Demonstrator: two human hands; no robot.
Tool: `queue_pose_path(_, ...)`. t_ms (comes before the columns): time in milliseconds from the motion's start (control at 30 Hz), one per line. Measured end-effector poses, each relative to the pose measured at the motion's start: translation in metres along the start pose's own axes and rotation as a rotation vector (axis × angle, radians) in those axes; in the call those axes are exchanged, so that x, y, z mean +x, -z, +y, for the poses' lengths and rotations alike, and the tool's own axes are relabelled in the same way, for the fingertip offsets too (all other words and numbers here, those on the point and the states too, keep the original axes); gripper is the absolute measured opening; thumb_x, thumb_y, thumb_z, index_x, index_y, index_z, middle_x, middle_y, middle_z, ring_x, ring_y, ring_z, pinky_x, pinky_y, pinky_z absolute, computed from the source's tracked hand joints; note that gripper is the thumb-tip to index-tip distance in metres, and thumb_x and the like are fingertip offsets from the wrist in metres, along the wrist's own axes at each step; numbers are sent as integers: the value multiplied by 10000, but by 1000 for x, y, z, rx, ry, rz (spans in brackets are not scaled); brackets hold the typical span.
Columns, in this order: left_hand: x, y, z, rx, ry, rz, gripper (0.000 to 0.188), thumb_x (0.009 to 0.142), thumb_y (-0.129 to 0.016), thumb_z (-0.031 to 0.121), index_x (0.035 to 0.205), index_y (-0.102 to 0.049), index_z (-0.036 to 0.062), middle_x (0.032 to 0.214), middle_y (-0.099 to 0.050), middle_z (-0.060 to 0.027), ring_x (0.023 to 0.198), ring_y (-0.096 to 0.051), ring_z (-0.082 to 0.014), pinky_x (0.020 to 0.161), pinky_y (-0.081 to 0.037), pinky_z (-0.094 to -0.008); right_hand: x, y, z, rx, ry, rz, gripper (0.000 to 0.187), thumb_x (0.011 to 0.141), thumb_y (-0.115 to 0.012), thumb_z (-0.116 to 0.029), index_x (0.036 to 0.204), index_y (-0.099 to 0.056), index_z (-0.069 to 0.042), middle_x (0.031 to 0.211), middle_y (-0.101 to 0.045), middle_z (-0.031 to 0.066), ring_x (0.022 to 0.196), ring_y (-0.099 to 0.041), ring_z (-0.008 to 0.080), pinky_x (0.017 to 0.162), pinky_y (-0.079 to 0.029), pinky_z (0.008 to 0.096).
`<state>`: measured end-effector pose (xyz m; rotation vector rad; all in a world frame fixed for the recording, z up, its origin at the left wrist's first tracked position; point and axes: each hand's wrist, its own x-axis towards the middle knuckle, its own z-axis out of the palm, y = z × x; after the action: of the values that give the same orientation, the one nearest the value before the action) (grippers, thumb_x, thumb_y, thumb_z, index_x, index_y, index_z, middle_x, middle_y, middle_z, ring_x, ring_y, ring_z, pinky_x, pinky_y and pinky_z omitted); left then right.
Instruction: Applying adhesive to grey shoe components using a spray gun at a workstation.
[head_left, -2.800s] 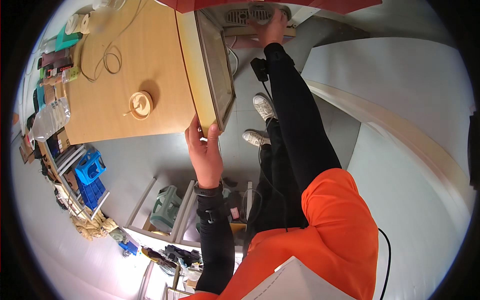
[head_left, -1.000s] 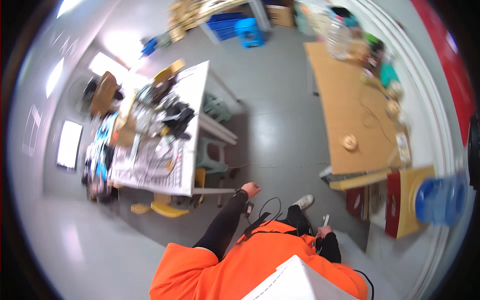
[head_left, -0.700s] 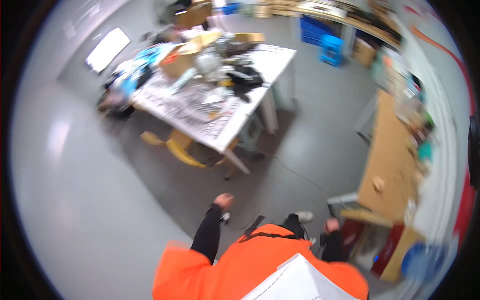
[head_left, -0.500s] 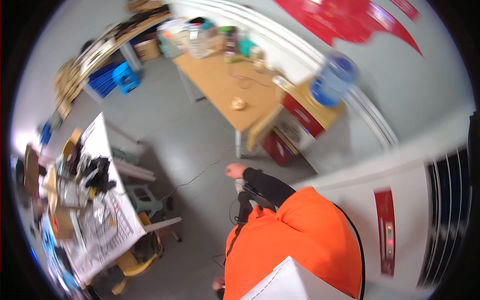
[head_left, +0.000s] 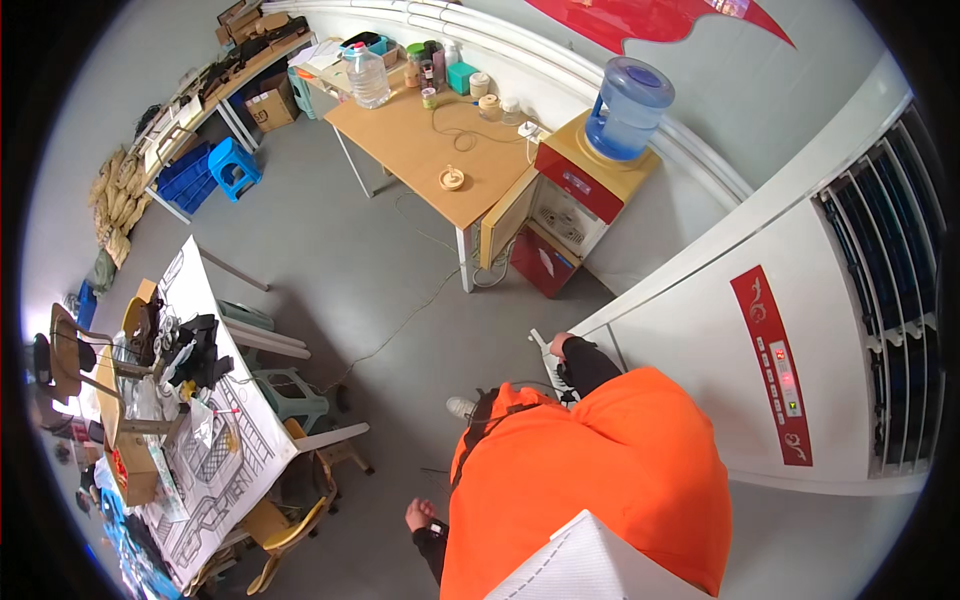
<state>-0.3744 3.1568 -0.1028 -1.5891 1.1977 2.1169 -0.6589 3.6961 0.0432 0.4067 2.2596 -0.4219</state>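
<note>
My right hand [head_left: 562,343] is low beside the front of a tall white air conditioner [head_left: 680,320]. A narrow white piece [head_left: 539,342], whose kind I cannot make out, shows next to it. The fingers of this hand are mostly hidden, so whether it touches or grips anything does not show. At the lower left, my left hand [head_left: 420,514] hangs in the air by my side, its fingers loosely bent and apart, with nothing visible in it.
Ahead stand a wooden table [head_left: 400,150] and a water dispenser [head_left: 600,215] with its lower door swung out and a blue bottle [head_left: 630,105] on top. To the left is a cluttered white table [head_left: 250,450] with stools [head_left: 285,395]. A cable [head_left: 400,330] crosses the floor.
My view has turned to the right, and the air conditioner fills more of it. My right hand has moved right, beside the air conditioner. My left hand has come further into view.
</note>
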Motion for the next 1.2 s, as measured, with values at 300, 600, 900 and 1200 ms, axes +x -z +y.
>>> queue_pose_path(300,-20,42,114,231,-154,-61,245,909,-592,232,1097,-531,87,747,-627,-84,579,-576,-188,476,-446,-319,44,-62,-113,210,57,-97,262,796,-532,-206,720,-690,-12,678,-683,100,541,-637,199,522,-506,326)
queue_pose_path(600,9,236,46,439,63,-41,202,902,-533,182,980,-537,-4,738,-613,-116,591,-586,-215,501,-474,-329,44,-91,-293,30,483,15,327,780,-500,-260,585,-665,-56,596,-654,88,590,-641,261,616,-504,413)
queue_pose_path(900,56,336,38,188,82,-60,218,902,-533,165,990,-537,-34,728,-611,-122,572,-577,-216,503,-483,-329,-51,-191,-272,20,347,119,268,760,-540,-231,693,-701,-27,651,-671,124,642,-665,277,632,-524,393)
queue_pose_path(1200,71,376,55,87,29,59,213,884,-541,129,1057,-560,6,742,-616,-151,549,-562,-238,490,-485,-362,-155,-300,-218,-274,225,-384,410,701,-696,-227,1081,-669,-73,1107,-657,150,1010,-631,292,850,-494,421)
